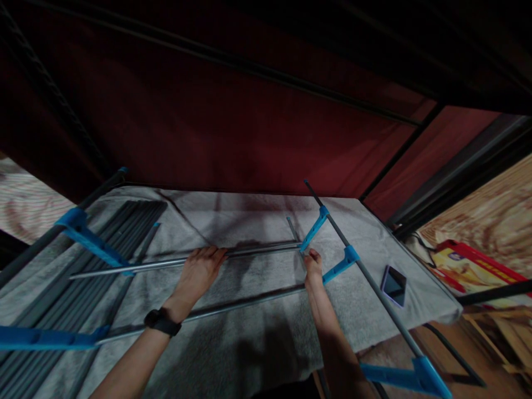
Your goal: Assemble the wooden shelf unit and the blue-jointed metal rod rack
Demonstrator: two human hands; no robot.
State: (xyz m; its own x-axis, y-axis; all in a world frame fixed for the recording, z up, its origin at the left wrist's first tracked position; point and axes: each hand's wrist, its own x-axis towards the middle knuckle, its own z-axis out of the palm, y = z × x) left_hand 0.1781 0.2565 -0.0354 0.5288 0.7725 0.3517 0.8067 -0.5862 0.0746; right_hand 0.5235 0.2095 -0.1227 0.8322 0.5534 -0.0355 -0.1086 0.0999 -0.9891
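A slim silver metal tube (257, 251), gripped by the fingers of the left hand (201, 270), meets a blue plastic bracket (315, 228) above grey fleecy cloth (249, 213). I cannot tell what the right hand (313, 267) holds. The red-and-yellow package's (474, 270) lettering is blurred.

From my feed: surface (257, 221) in the middle, panel (233, 122) behind it. Two crossbars run left to right over the surface. Left hand (202, 270) on the far crossbar (257, 251), mid-span; right hand (312, 265) by its right end, at the far bracket (315, 228). Near crossbar (249, 302) sits in front, passing under the left forearm, right end at the near bracket (341, 266). I see both brackets meeting the right upright (374, 285). Phone (394, 286) right of that, on the surface. Tube bundle (68, 305) at left. Box (482, 271) beyond the right edge.
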